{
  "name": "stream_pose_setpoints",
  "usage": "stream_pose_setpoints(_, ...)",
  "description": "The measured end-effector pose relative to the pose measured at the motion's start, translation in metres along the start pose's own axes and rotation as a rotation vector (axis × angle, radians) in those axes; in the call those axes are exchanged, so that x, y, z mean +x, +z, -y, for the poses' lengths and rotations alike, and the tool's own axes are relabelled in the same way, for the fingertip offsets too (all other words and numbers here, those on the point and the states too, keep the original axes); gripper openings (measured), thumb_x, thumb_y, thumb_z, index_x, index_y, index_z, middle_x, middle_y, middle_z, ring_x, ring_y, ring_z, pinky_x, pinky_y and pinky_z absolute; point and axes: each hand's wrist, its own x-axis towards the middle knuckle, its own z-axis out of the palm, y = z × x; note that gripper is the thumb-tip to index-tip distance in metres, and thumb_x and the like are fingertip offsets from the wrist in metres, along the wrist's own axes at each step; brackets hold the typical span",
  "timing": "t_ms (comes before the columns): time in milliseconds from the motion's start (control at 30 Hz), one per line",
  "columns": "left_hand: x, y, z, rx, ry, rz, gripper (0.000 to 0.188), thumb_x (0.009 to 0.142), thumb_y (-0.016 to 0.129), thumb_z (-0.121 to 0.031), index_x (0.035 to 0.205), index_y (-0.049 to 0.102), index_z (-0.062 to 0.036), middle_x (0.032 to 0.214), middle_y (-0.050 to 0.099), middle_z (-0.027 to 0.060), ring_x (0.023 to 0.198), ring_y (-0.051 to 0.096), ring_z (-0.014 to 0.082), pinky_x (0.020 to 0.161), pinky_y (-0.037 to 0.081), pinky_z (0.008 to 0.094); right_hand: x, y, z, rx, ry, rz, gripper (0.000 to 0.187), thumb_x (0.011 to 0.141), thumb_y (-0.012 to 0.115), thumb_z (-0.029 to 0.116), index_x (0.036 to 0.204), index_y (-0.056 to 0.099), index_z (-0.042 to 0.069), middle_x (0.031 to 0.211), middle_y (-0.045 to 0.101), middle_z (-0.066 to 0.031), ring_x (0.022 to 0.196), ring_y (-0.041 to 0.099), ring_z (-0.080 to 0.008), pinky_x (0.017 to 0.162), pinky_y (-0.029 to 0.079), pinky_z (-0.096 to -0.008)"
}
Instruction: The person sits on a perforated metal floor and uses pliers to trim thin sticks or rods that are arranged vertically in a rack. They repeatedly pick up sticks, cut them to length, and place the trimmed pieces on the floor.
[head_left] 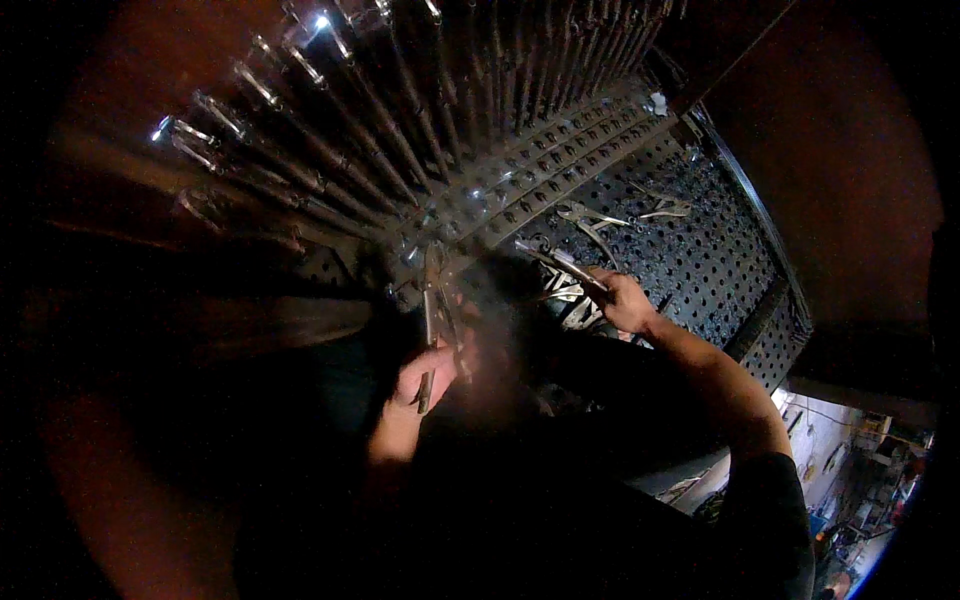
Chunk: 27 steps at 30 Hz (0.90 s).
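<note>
Pliers [430, 312], hinged type, metal handles: lay in L hand [425, 376], pointing away from the person, nose up near the L end of a long slotted strip [545, 178]. Couldn't tell if the nose gripped the strip or only stood by it; too dark & blurred there. L fingers were wrapped round the handles, 1 handle across the palm side, the other slanting off to its R.

Step, my read: pliers being set or worked at the strip's near end, R side kept ready w/ a 2nd tool. Next move prob. called for a steady L grip & the nose seated square before any squeeze or pull.

R hand [627, 304] was R of the pliers, well apart, clenched on a slim bar-like tool [580, 271] w/ a pale metal section; its far end pointed up-L, toward the gap betw. hands & strip. Exact kind: can't tell. Just under/beside it, a jumble of metal tools [572, 312], partly hidden by the hand.

Further out: 2 more pliers, the nearer pair [592, 222] & the farther pair [667, 206], lay loose on a dark perforated plate [725, 262]. Beyond the strip, rows of long rods [383, 115] fanned upward, some tips glinting. Lower R corner: lit, cluttered area [868, 480], detail too small.
</note>
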Motion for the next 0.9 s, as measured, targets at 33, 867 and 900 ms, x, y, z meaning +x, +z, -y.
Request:
stream_pose_setpoints(33, 0.001, -0.004, 0.002, 0.0, -0.008, 0.003, 0.087, 0.084, 0.064, -0.023, 0.159, 0.021, -0.0148, 0.115, 0.051, 0.0075, 0.098, 0.048, 0.0209, 0.089, 0.04, 0.0403, 0.004, 0.012, -0.022, -0.044, 0.048, 0.009, 0.041, 0.092, 0.058, 0.009, 0.133, 0.06, 0.007, 0.133, 0.062, -0.0205, 0.113, 0.064, -0.0404, 0.094, 0.05, -0.0434)
stream_pose_setpoints(867, 0.03, 0.037, -0.04, 0.75, 0.693, -0.386, 0.062, 0.096, 0.068, -0.021, 0.145, 0.039, 0.0017, 0.134, 0.059, 0.0142, 0.129, 0.052, 0.025, 0.112, 0.038, 0.0398, 0.051, 0.008, 0.244, 0.529, -0.539, 0.345, 0.096, 0.089, 0.074, 0.029, 0.159, 0.015, 0.0, 0.161, 0.026, -0.0212, 0.151, 0.023, -0.0308, 0.123, 0.019, -0.0417)
stream_pose_setpoints(900, 0.033, 0.037, -0.046, 0.836, 0.748, -0.382, 0.06, 0.095, 0.069, -0.024, 0.142, 0.042, 0.0016, 0.131, 0.061, 0.015, 0.126, 0.055, 0.0264, 0.109, 0.04, 0.0401, 0.052, 0.008, 0.249, 0.444, -0.615, 0.304, 0.102, 0.087, 0.077, 0.027, 0.159, 0.01, -0.001, 0.163, 0.02, -0.0219, 0.153, 0.018, -0.0312, 0.124, 0.016, -0.0419)
